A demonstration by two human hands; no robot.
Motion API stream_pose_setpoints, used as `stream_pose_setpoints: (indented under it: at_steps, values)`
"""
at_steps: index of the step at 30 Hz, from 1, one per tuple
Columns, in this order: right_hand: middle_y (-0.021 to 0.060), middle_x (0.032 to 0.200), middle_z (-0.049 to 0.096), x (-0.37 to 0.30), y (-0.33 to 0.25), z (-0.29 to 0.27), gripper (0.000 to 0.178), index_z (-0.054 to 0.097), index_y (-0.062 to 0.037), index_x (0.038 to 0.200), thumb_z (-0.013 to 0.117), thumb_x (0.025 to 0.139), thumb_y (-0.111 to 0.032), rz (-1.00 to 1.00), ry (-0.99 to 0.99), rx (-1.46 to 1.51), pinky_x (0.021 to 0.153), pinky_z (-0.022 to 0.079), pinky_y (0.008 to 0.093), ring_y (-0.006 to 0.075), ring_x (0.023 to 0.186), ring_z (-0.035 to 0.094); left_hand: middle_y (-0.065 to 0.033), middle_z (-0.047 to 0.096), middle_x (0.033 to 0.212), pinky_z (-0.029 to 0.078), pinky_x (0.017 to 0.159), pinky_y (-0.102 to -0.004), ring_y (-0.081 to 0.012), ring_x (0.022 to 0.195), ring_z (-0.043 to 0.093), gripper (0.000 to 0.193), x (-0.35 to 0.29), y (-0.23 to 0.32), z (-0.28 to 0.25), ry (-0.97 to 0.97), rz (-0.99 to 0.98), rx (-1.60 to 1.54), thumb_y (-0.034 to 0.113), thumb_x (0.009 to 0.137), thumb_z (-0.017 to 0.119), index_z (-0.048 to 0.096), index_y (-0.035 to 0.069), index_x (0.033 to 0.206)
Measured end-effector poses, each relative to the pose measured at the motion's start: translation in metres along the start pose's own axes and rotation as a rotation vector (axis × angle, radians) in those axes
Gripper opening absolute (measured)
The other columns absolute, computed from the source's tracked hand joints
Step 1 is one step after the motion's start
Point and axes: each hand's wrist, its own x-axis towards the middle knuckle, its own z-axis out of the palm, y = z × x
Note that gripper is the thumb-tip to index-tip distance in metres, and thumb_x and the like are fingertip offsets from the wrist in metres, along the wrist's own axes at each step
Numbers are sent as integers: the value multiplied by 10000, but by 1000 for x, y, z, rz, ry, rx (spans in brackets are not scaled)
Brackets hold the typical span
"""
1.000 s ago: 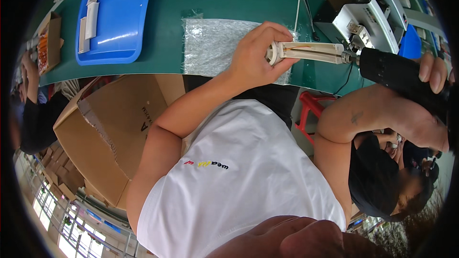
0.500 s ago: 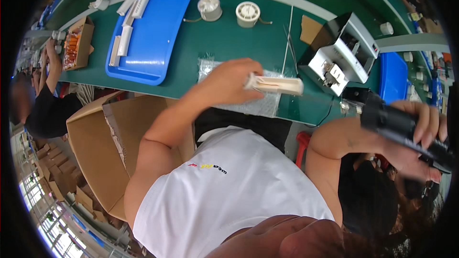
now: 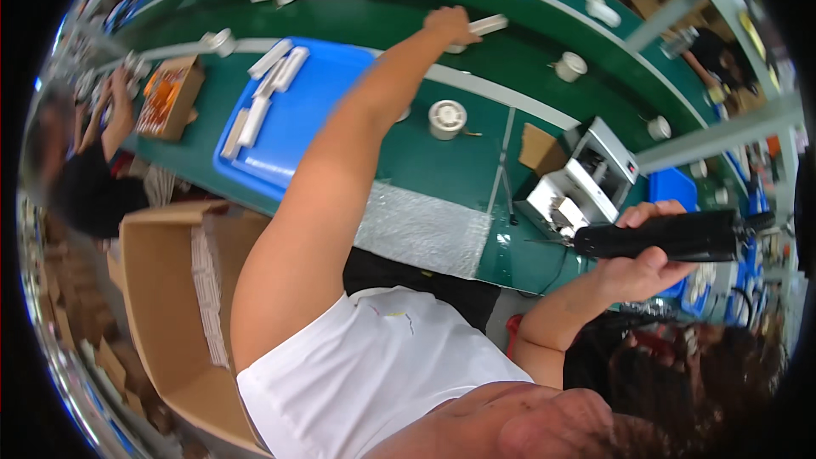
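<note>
My left arm stretches far over the bench, and my left hand is at the green conveyor belt, closed around one end of a long white housing. A round white part shows just below that hand, mostly hidden. At the right, my right hand grips a black electric screwdriver, held level with its thin bit pointing left toward a screw feeder. A round white fan stands on the green bench; another round part is largely hidden behind my forearm.
A blue tray holds several white housings. A bubble-wrap sheet lies before me. An open carton stands at my left, and a box of orange parts sits beyond. A co-worker is at far left; round parts ride the belt.
My left hand has gone from above the bubble wrap out to the belt, carrying the white housing. My right hand has brought the screwdriver leftward and levelled it. The view has shifted.
</note>
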Motion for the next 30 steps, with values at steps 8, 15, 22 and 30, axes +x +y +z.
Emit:
stream_pose_setpoints:
  at_steps: [8,15,22,30]
  values:
    - [201,1228,554,-1,-5,-28,661,359,-43,1438,688,865,-11,-52,135,-207,704,516,341,227,840,592,-88,706,992,556,786,-457,-325,990,668,248,7,160,10,373,695,-64,348,833,764,713,114,899]
    - [247,1350,505,-28,0,-39,829,227,-5,1519,705,842,-31,-97,258,-367,902,567,418,338,1074,644,-133,616,1303,537,935,-461,-315,1160,622,473,15,224,62,222,623,-128,417,858,725,650,99,1201]
    - [244,1415,426,-34,-9,-50,697,249,53,1467,607,874,-19,-256,215,-632,1104,408,506,375,1310,456,-120,572,1370,491,1035,-434,-317,1249,578,736,-11,217,28,10,447,-213,347,752,832,532,129,1388]
    - [210,1369,469,-68,25,17,687,353,-7,1466,664,854,-51,83,-242,-219,963,507,427,320,1221,521,-91,617,1258,489,992,-386,-283,1148,612,660,-187,85,-105,185,898,-783,156,713,850,622,141,1332]
